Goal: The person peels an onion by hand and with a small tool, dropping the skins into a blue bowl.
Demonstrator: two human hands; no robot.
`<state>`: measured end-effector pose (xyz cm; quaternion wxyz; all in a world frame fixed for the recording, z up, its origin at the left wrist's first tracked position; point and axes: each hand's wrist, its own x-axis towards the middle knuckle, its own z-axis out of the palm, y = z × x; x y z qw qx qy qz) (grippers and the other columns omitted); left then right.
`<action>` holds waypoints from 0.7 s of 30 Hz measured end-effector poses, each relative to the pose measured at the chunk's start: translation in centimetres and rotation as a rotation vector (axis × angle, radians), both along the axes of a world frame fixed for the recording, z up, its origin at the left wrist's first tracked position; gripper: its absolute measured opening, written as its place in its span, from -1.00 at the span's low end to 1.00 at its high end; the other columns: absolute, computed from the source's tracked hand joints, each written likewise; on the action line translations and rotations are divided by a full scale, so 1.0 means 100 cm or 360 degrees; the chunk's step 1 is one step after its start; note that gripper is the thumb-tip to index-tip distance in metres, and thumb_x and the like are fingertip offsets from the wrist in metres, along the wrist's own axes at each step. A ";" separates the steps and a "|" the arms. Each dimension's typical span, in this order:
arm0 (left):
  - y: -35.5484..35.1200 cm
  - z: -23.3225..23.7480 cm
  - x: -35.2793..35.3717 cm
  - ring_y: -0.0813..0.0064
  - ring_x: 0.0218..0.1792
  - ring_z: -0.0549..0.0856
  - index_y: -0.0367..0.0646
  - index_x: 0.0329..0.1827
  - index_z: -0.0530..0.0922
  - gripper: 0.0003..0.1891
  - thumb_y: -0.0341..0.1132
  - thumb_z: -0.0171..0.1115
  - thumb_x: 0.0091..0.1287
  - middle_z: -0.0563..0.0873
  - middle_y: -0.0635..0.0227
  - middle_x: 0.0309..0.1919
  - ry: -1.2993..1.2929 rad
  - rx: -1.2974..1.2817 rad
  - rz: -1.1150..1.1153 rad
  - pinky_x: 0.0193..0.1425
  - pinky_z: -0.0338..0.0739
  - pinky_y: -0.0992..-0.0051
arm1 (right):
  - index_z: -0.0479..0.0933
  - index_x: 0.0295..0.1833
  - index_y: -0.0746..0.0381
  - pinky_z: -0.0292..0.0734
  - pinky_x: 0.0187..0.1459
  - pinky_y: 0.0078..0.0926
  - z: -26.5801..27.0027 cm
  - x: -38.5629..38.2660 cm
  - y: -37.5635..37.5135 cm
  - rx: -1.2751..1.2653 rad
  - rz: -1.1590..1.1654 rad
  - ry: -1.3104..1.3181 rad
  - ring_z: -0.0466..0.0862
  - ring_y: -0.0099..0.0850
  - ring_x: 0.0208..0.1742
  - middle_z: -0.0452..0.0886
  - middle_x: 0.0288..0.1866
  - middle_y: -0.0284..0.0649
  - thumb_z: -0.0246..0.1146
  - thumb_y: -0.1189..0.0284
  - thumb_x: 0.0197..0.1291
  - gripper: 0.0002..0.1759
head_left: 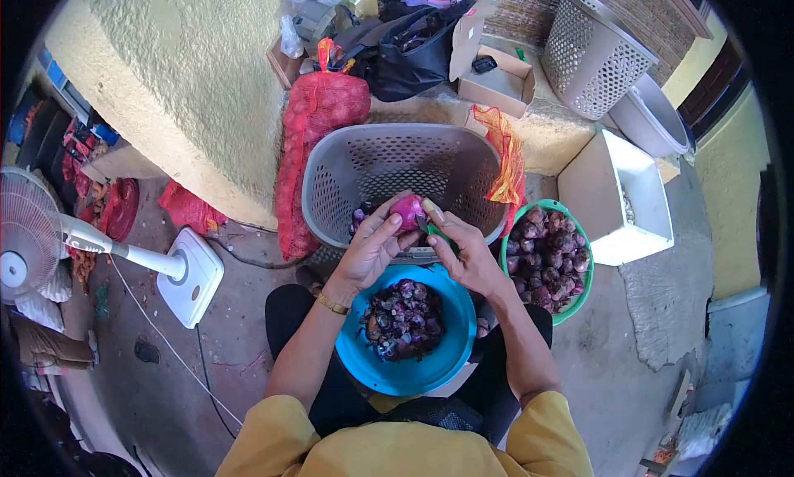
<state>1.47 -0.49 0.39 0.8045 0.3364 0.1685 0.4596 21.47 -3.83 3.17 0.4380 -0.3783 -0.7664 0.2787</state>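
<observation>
A bright purple-red onion (406, 211) is held between my hands, over the near rim of a grey perforated basket (405, 134). My left hand (370, 249) has its fingers wrapped round the onion's left side. My right hand (459, 245) grips a small knife with a green handle (436, 231), its fingers against the onion's right side. Several onions (359, 218) lie in the basket's left part. Below my hands a blue basin (401, 382) holds dark onion pieces and skins (404, 320). At the right, a green-rimmed basket (584, 299) is full of dark red onions (546, 258).
Red mesh sack (318, 121) stands left of the grey basket, and an orange-red net (500, 158) hangs on its right rim. A white fan (124, 249) is at the left, a white box (620, 196) at the right. Bags (413, 51) and a tall basket (591, 55) lie behind.
</observation>
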 end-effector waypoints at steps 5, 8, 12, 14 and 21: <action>0.002 -0.002 -0.001 0.41 0.34 0.56 -0.18 0.54 0.25 -0.47 -0.26 0.10 0.58 0.52 0.25 0.36 0.0021 -0.0011 0.0025 0.43 0.51 0.33 | 0.34 0.51 0.28 0.53 0.08 -0.19 0.002 0.002 -0.001 -0.0086 -0.0002 -0.0059 0.62 0.09 -0.02 0.62 0.04 0.11 0.23 0.49 0.37 -0.39; 0.002 -0.003 -0.001 0.42 0.33 0.57 -0.18 0.54 0.26 -0.47 -0.27 0.11 0.57 0.53 0.26 0.35 0.0020 -0.0022 0.0033 0.42 0.54 0.36 | 0.36 0.47 0.39 0.48 -0.08 -0.42 0.007 -0.001 -0.002 -0.0051 -0.0028 -0.0032 0.53 -0.26 -0.23 0.53 -0.19 -0.01 0.21 0.59 0.35 -0.42; 0.002 -0.004 -0.002 0.44 0.31 0.58 -0.18 0.54 0.27 -0.48 -0.27 0.11 0.57 0.53 0.26 0.35 0.0025 -0.0032 0.0023 0.39 0.57 0.36 | 0.37 0.49 0.29 0.49 -0.13 -0.32 0.013 0.001 -0.004 -0.0095 -0.0054 -0.0080 0.54 -0.15 -0.25 0.50 -0.22 -0.02 0.22 0.55 0.35 -0.41; 0.002 -0.004 -0.002 0.44 0.31 0.59 -0.18 0.54 0.27 -0.48 -0.27 0.11 0.57 0.53 0.27 0.35 0.0030 -0.0028 0.0017 0.38 0.58 0.36 | 0.36 0.50 0.23 0.53 -0.10 -0.24 0.014 0.001 -0.003 -0.0156 -0.0063 -0.0133 0.58 -0.02 -0.22 0.53 -0.17 0.02 0.23 0.50 0.36 -0.40; 0.004 -0.005 -0.002 0.44 0.30 0.59 -0.18 0.54 0.28 -0.51 -0.32 0.07 0.59 0.52 0.24 0.36 -0.0009 -0.0027 -0.0016 0.40 0.57 0.36 | 0.50 0.35 0.33 0.40 -0.27 -0.37 0.010 0.000 -0.002 -0.0035 -0.0082 -0.0024 0.48 -0.23 -0.34 0.43 -0.30 -0.09 0.24 0.57 0.34 -0.54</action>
